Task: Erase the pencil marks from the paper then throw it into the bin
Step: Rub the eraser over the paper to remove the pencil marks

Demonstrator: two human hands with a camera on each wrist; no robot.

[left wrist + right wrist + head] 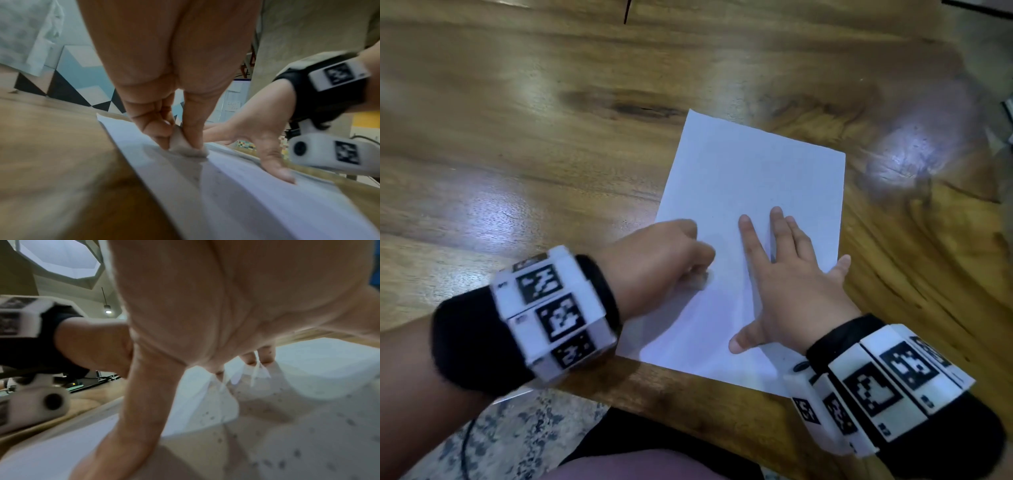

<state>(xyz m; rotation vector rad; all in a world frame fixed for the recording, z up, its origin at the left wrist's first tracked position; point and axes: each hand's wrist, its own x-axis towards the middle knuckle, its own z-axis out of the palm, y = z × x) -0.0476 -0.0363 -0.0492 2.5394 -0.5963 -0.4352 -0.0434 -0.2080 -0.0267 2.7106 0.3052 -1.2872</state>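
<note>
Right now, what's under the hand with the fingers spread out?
The right hand presses flat on the white paper, which lies on the wooden table. Dark specks dot the paper beside it. Whether pencil marks sit right beneath the palm stays hidden.

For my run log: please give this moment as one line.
left hand: rubs eraser on paper | right hand: flat, holds paper | stage: erasing

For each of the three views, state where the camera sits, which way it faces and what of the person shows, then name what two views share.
Head: on the head, facing down at the paper on the wooden table; both hands and wristbands show.
Left wrist: on the left wrist, looking along the left hand, which pinches an eraser.
Right wrist: on the right wrist, looking under the right hand, spread on the sheet.
Shared: both wrist views show the paper and the opposite hand.
</note>
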